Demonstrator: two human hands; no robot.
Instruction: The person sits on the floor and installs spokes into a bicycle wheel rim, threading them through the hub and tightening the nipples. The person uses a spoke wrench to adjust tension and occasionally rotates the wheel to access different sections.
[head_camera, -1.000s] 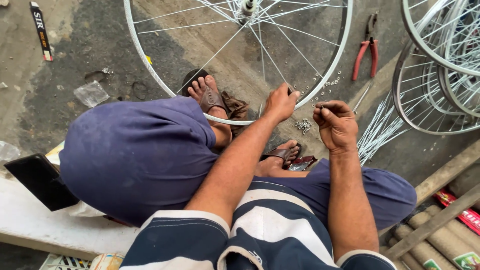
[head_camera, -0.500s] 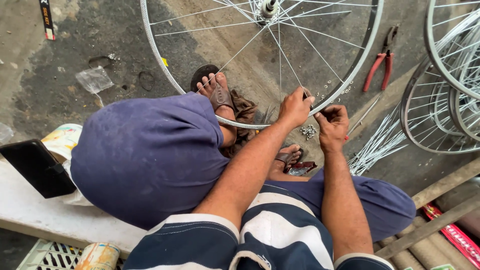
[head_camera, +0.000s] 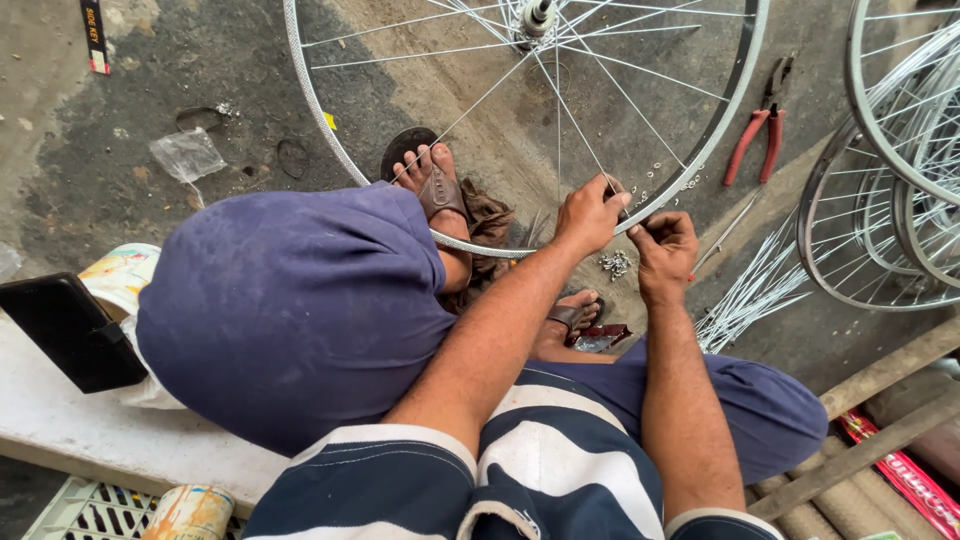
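— Start close in. What's nearest?

— A striped shirt at the bottom edge, then blue trousers (head_camera: 290, 320) over raised knees. The person sits on a pale bench (head_camera: 70, 430), with a black phone (head_camera: 70, 332) lying on it to the left.

— And the hands?

— Both are out past the knees, at the near edge of a bicycle wheel (head_camera: 320, 110) standing on the floor. The left hand (head_camera: 588, 213) has its grip pinched together on a spoke (head_camera: 580, 135) right where it meets the rim. The right hand (head_camera: 665, 245) is just beside it, fingers curled shut around something small (too small to tell what), touching the rim's edge.

— Anything below them?

— A little heap of silver nipples (head_camera: 615, 264) on the floor between the sandalled feet (head_camera: 435, 185), just under the hands.

— Farther out?

— Loose spokes (head_camera: 750, 295) fanned on the concrete to the right, and red-handled pliers (head_camera: 757, 135) beyond the rim. The wheel's hub (head_camera: 535, 15) sits at the top edge. More wheel rims (head_camera: 890, 180) are stacked at far right, and a crumpled clear bag (head_camera: 188, 155) lies at far left.
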